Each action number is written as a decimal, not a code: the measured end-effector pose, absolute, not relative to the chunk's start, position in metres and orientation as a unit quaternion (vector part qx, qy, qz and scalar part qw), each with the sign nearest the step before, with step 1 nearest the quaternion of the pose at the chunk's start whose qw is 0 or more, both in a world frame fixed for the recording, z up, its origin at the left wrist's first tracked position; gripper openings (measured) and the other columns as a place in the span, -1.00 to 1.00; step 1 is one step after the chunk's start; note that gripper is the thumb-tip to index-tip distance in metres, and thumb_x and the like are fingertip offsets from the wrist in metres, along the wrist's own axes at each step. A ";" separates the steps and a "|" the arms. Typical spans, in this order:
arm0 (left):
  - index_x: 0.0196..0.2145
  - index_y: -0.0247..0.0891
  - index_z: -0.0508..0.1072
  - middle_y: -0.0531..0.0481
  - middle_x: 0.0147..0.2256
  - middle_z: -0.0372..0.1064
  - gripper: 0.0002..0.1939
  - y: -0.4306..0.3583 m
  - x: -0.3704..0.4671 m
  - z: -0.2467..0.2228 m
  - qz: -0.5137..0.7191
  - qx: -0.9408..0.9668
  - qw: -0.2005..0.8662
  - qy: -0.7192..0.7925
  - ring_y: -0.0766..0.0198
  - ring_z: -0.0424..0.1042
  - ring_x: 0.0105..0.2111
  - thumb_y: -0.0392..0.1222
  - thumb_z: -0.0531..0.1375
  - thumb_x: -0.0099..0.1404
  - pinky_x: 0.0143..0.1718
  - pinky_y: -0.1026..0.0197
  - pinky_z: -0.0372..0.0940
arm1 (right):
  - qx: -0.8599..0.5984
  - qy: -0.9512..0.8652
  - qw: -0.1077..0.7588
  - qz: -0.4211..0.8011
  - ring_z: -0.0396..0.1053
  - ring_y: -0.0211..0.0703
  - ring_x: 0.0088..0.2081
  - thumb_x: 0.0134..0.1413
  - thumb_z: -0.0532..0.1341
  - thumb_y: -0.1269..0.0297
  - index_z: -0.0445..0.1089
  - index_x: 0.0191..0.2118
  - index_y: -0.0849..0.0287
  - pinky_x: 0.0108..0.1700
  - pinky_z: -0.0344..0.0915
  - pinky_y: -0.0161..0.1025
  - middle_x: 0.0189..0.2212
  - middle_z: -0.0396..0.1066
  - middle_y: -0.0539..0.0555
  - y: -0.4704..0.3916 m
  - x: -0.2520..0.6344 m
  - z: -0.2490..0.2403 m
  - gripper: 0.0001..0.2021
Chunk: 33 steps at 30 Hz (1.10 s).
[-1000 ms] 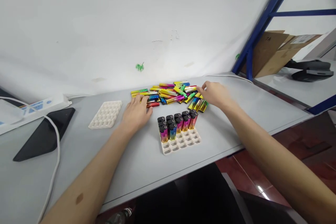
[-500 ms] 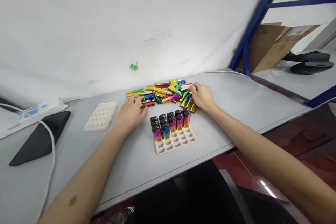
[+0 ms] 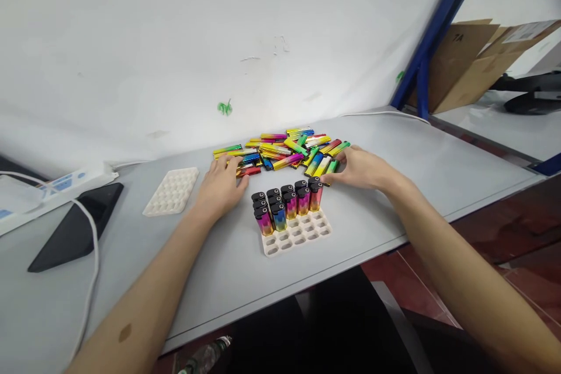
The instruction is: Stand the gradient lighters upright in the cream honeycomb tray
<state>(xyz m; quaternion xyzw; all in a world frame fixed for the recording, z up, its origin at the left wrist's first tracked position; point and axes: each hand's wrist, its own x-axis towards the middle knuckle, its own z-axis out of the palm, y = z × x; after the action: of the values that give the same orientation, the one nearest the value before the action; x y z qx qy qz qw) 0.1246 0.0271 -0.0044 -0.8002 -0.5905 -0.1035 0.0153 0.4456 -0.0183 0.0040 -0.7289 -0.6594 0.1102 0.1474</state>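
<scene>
A loose pile of shiny multicoloured lighters (image 3: 284, 152) lies near the wall. My left hand (image 3: 221, 184) rests at the pile's left end, its fingers spread and the tips at the lighters there; they hold nothing that I can see. At the right end is my right hand (image 3: 362, 168), thumb and fingers apart around a few lighters, one of them a green and yellow lighter (image 3: 332, 168). Between my arms stands a white holed tray (image 3: 300, 238). Upright lighters with black tops (image 3: 290, 204) fill its rear holes, while the front holes show bare.
A second white holed tray (image 3: 172, 191) lies to the left. Beyond it are a dark tablet-like device (image 3: 76, 228), a white power strip (image 3: 56, 190) and a white cable (image 3: 94, 245). Blue frame posts (image 3: 432, 41) and a cardboard box (image 3: 477, 64) stand at right. The table's front edge runs below.
My right hand has shifted to the right and opened its fingers; several lighters at the pile's right end lie differently. My left hand has stayed put. The view has tilted slightly.
</scene>
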 end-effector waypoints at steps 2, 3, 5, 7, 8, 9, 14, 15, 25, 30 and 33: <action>0.30 -0.31 0.25 -0.25 0.26 0.22 -0.45 0.027 0.124 -0.004 -0.103 -0.800 0.013 -0.591 -0.11 0.21 0.26 -0.03 -0.01 0.45 0.27 -0.12 0.22 | -0.724 -0.654 0.175 0.131 0.45 0.09 -0.25 -0.31 0.43 -0.29 0.33 -0.17 0.15 -0.34 0.26 -0.12 -0.23 0.49 0.20 -0.018 0.447 0.004 -0.31; 0.30 -0.31 0.25 -0.25 0.26 0.22 -0.45 0.027 0.124 -0.004 -0.104 -0.800 0.013 -0.591 -0.11 0.21 0.26 -0.03 -0.01 0.45 0.27 -0.11 0.22 | -0.719 -0.648 0.204 0.146 0.44 0.05 -0.28 -0.31 0.46 -0.21 0.29 -0.12 0.14 -0.35 0.26 -0.13 -0.26 0.48 0.16 -0.017 0.448 0.003 -0.29; 0.29 -0.32 0.25 -0.26 0.26 0.22 -0.45 0.027 0.124 -0.004 -0.105 -0.800 0.013 -0.590 -0.11 0.21 0.26 -0.03 -0.01 0.45 0.28 -0.12 0.21 | -0.700 -0.632 0.283 0.175 0.42 -0.03 -0.33 -0.20 0.46 -0.03 0.17 0.00 0.13 -0.36 0.26 -0.17 -0.31 0.48 0.08 -0.015 0.449 0.001 -0.31; 0.29 -0.32 0.26 -0.26 0.26 0.22 -0.46 0.028 0.124 -0.004 -0.105 -0.802 0.014 -0.588 -0.12 0.21 0.27 -0.03 0.00 0.45 0.28 -0.13 0.21 | -0.665 -0.620 0.366 0.200 0.41 -0.10 -0.38 0.00 0.34 0.12 0.09 0.08 0.12 -0.36 0.27 -0.19 -0.29 0.47 0.04 -0.013 0.447 -0.002 -0.41; 0.28 -0.32 0.26 -0.27 0.26 0.22 -0.46 0.028 0.124 -0.004 -0.105 -0.802 0.016 -0.588 -0.12 0.21 0.26 -0.03 0.00 0.45 0.27 -0.13 0.22 | -0.646 -0.614 0.400 0.211 0.40 -0.13 -0.40 0.05 0.28 0.19 0.07 0.11 0.11 -0.35 0.28 -0.19 -0.26 0.47 0.04 -0.012 0.446 -0.004 -0.45; 0.28 -0.31 0.26 -0.27 0.27 0.21 -0.46 0.028 0.124 -0.005 -0.106 -0.802 0.018 -0.588 -0.13 0.21 0.26 -0.03 0.00 0.44 0.27 -0.14 0.22 | -0.633 -0.607 0.426 0.220 0.39 -0.16 -0.42 0.08 0.24 0.23 0.07 0.13 0.10 -0.35 0.28 -0.19 -0.22 0.47 0.05 -0.011 0.444 -0.005 -0.48; 0.28 -0.30 0.25 -0.27 0.26 0.22 -0.47 0.029 0.124 -0.006 -0.107 -0.806 0.021 -0.582 -0.11 0.21 0.27 -0.04 -0.02 0.45 0.27 -0.13 0.21 | -0.642 -0.576 0.461 0.209 0.24 -0.20 -0.45 0.16 0.13 0.21 0.32 -0.06 0.10 -0.34 0.20 -0.20 -0.32 0.40 0.00 -0.010 0.431 -0.005 -0.76; 0.28 -0.31 0.25 -0.28 0.26 0.22 -0.47 0.029 0.124 -0.006 -0.108 -0.806 0.020 -0.581 -0.10 0.21 0.27 -0.04 -0.02 0.45 0.27 -0.14 0.21 | -0.648 -0.573 0.462 0.195 0.22 -0.20 -0.44 0.18 0.13 0.18 0.34 -0.16 0.11 -0.34 0.17 -0.21 -0.38 0.37 -0.01 -0.010 0.429 -0.004 -0.83; 0.30 -0.32 0.24 -0.28 0.27 0.22 -0.44 0.028 0.123 -0.005 -0.101 -0.808 0.020 -0.580 -0.12 0.21 0.26 -0.04 -0.02 0.44 0.27 -0.13 0.21 | -0.634 -0.609 0.435 0.197 -0.03 -0.27 -0.53 0.29 0.03 -0.24 -0.01 -0.57 0.10 -0.44 -0.07 -0.21 -0.63 0.00 -0.08 -0.016 0.422 -0.001 -0.42; 0.29 -0.32 0.25 -0.30 0.25 0.23 -0.45 0.028 0.122 -0.006 -0.104 -0.811 0.022 -0.575 -0.14 0.21 0.26 -0.04 -0.03 0.44 0.24 -0.16 0.23 | -0.558 -0.614 0.480 0.285 -0.11 -0.27 -0.56 0.26 -0.08 -0.38 -0.05 -0.59 0.08 -0.50 -0.11 -0.23 -0.65 -0.08 -0.08 -0.016 0.421 -0.008 -0.36; 0.29 -0.31 0.24 -0.29 0.26 0.21 -0.45 0.028 0.122 -0.007 -0.107 -0.813 0.023 -0.572 -0.12 0.21 0.26 -0.03 -0.03 0.44 0.25 -0.14 0.22 | -0.523 -0.624 0.478 0.329 -0.15 -0.26 -0.59 0.25 -0.12 -0.41 0.10 -0.52 0.08 -0.54 -0.12 -0.25 -0.64 -0.12 -0.11 -0.016 0.419 -0.010 -0.36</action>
<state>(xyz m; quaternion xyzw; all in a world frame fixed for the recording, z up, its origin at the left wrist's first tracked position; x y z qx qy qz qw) 0.1220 0.0285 -0.0068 -0.8131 -0.5718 -0.1068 0.0234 0.4185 -0.0156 -0.0102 -0.5231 -0.6240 0.3294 0.4779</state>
